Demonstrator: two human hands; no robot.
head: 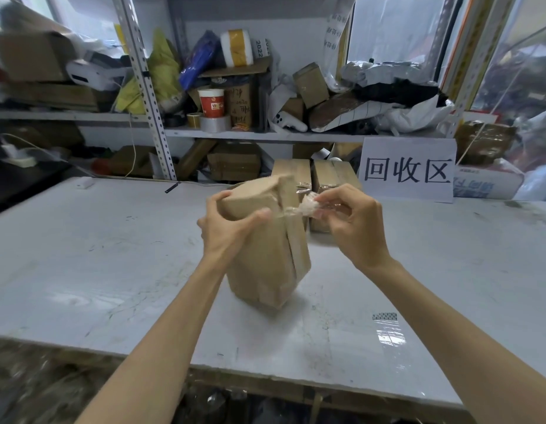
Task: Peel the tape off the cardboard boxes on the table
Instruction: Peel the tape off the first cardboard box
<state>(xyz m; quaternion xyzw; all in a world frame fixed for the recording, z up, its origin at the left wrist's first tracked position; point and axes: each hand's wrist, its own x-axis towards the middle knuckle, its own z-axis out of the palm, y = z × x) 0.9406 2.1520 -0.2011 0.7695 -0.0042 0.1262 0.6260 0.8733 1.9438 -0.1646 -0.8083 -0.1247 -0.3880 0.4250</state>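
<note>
the right hand (354, 221) is closed in a pinch, thumb and fingertips pressed together on a crumpled wad of clear tape (308, 205) that runs back in a thin stretched strand to the upper edge of a cardboard box (265, 249). the left hand (231, 228) grips that box near its top, fingers curled over the far upper corner and the thumb laid flat across the near face, just beside the point where the tape leaves the cardboard. the box stands upright on its lower end on the white table (112, 255), tilted a little, with a long seam running down its right face and its top flaps slightly open. behind it, near the far edge of the table, two more cardboard boxes (314, 175) sit side by side, with clear tape showing between them at their near ends. to their right stands a white sign (408, 169) with large black characters. on the table near the right forearm lies a flat strip of clear tape (389, 332), shiny, with a dark patterned end. behind the table, metal shelves (265, 134) hold jumbled boxes, bags, tape rolls and a red and white cup (211, 103).
</note>
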